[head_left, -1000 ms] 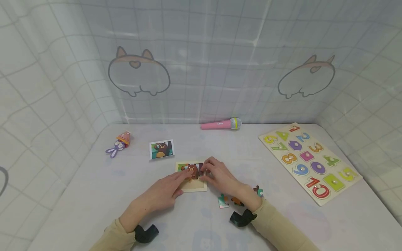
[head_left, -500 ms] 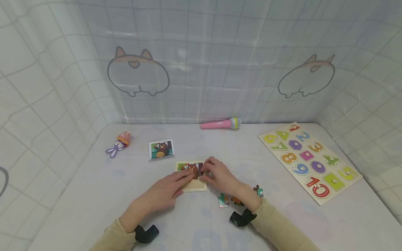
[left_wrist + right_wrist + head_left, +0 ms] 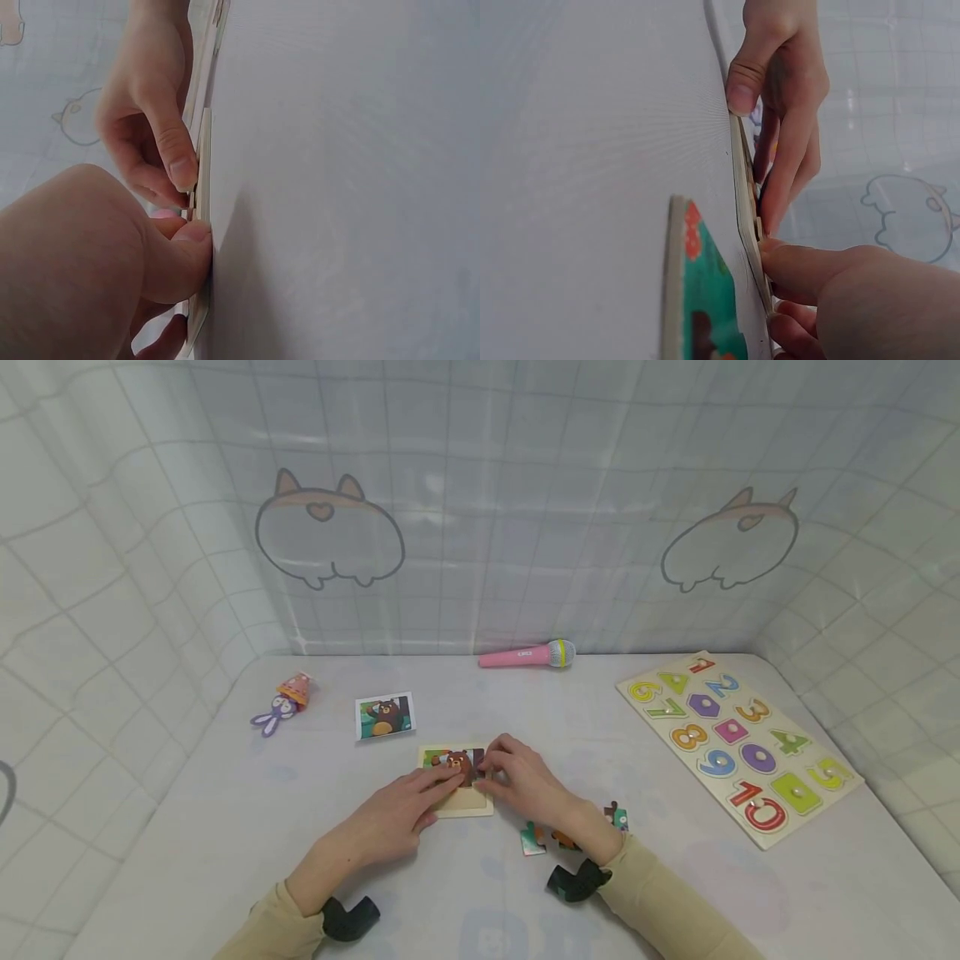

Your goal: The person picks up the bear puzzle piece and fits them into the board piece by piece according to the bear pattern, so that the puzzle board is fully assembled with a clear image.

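Observation:
A small wooden puzzle tray [image 3: 465, 806] lies flat on the table, bear-picture pieces [image 3: 459, 762] filling its far part and bare wood showing at the near side. My left hand [image 3: 390, 814] rests over its left side with fingers stretched onto the bear; in the right wrist view the thumb of that left hand [image 3: 787, 90] touches the tray's near edge. At the right edge, my right hand [image 3: 528, 783] pinches a dark-edged puzzle piece [image 3: 478, 757] between thumb and fingers, mostly hidden by them.
Loose puzzle pieces [image 3: 533, 840] lie beside my right wrist. Behind the tray stands a bear picture card [image 3: 386, 717]. A rabbit toy [image 3: 283, 708] is at the back left, a pink toy microphone [image 3: 525, 656] at the back, and a number-and-shape board [image 3: 738, 747] on the right.
Both hands stay at the tray almost unmoved. The left fingers have shifted slightly right over the bear picture; the head view has tilted a little.

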A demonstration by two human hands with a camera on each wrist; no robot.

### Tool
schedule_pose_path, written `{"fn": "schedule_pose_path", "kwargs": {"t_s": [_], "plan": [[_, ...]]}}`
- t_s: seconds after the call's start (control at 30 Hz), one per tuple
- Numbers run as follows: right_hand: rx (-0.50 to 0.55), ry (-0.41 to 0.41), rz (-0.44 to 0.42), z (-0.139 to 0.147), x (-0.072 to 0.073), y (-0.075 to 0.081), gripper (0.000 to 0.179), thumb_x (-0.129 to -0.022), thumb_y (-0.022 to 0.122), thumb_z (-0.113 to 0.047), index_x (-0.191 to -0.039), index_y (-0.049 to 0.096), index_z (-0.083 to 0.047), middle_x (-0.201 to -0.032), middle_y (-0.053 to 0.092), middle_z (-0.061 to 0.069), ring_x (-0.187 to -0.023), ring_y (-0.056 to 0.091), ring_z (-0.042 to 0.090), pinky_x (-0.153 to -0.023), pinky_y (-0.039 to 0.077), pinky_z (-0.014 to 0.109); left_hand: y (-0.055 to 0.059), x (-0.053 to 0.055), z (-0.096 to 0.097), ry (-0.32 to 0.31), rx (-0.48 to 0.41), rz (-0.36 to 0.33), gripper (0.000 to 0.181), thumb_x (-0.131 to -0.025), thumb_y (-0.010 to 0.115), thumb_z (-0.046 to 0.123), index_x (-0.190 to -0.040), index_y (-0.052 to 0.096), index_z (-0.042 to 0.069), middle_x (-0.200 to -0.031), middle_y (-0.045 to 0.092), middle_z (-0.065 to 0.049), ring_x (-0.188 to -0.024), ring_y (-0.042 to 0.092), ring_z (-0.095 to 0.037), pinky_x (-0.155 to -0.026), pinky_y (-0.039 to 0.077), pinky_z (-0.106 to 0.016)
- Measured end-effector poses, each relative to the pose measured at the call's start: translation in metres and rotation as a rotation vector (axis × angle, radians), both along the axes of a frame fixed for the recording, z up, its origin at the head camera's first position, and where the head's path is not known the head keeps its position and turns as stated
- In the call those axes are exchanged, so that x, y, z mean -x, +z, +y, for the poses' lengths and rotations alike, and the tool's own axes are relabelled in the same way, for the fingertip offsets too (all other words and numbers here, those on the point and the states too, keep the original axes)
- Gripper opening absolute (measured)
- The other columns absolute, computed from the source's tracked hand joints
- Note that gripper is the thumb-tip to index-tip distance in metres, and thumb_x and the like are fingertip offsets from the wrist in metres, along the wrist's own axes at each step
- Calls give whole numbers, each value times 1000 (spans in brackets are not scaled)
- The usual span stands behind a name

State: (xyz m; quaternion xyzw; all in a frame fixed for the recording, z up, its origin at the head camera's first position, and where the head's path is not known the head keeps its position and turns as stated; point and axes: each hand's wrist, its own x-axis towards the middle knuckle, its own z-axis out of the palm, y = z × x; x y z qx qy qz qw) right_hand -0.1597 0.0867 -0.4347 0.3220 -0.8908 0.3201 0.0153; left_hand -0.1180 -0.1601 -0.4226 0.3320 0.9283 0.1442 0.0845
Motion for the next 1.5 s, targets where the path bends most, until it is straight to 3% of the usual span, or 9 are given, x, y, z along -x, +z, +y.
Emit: {"fn": "schedule_pose_path", "kwargs": {"t_s": [0.23,0.43,0.7,1.1,1.5], "plan": [[13,0,24,-1,1,1,17,-90,76,-23,-100,74,-9,-103,59,0,-85,56,12,-72,51,24,-1,0,1,-27,25,40,58,-98,58,11,-153,41,10,-160,36,-3,-145,38,-28,-116,36,-50],[26,10,8,-1,1,3,14,-90,76,-20,-98,77,-8,-101,57,-2,-82,54,13,-70,48,23,-2,0,1,-14,19,33,58,-97,58,10,-152,41,11,-160,38,-4,-145,38,-28,-117,36,-51],[48,13,11,1,-1,5,15,-88,77,-14,-100,79,-4,-99,59,1,-84,55,15,-73,49,24,-2,1,1,-42,11,65,63,-97,58,7,-155,39,24,-159,38,-1,-143,40,-29,-115,36,-54],[52,18,-34,3,3,2,19,-90,75,-11,-106,78,-3,-104,59,0,-87,54,11,-75,49,24,-1,-1,2,-60,-4,64,61,-98,54,5,-155,38,20,-162,34,5,-146,34,-28,-112,37,-59],[35,133,-214,27,1,15,32,-98,65,-15,-129,66,-8,-121,62,1,-108,60,15,-94,53,35,0,-1,3,-61,6,50,64,-98,53,5,-156,36,23,-163,32,6,-148,32,-28,-113,35,-60]]}}
